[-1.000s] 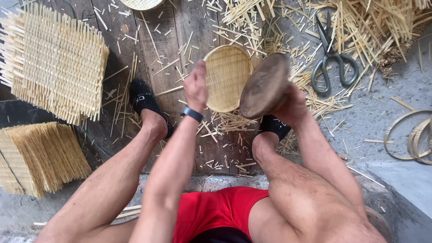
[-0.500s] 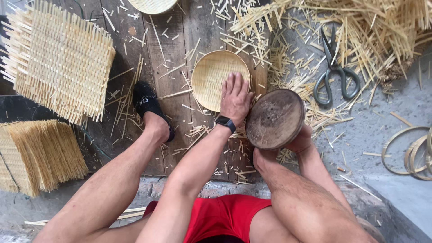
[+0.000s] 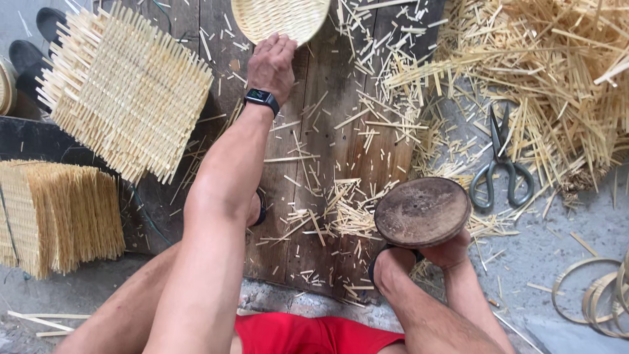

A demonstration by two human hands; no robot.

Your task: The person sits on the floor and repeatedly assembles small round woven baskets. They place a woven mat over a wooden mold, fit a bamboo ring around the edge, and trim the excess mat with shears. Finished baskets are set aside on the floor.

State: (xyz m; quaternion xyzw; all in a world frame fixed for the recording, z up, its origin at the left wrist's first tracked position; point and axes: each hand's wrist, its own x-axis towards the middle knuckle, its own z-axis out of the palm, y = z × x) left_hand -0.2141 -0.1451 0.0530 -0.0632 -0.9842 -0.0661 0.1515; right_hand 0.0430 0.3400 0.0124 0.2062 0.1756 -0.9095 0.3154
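Reaching far forward, the left hand [image 3: 272, 62] lies flat, fingers together and extended, fingertips touching the rim of the round shallow woven bamboo basket [image 3: 280, 18] at the top of the dark wooden board [image 3: 327, 131]; nothing is gripped, likely just steadying or sliding it. Down by the right knee, the right hand [image 3: 452, 249] cups the round dark wooden mould [image 3: 422, 211] from beneath, tilted face-up, fingers mostly hidden under it. Black-handled scissors [image 3: 501, 174] rest beside it among bamboo offcuts [image 3: 537, 72]; a square woven mat [image 3: 128, 92] lies at left.
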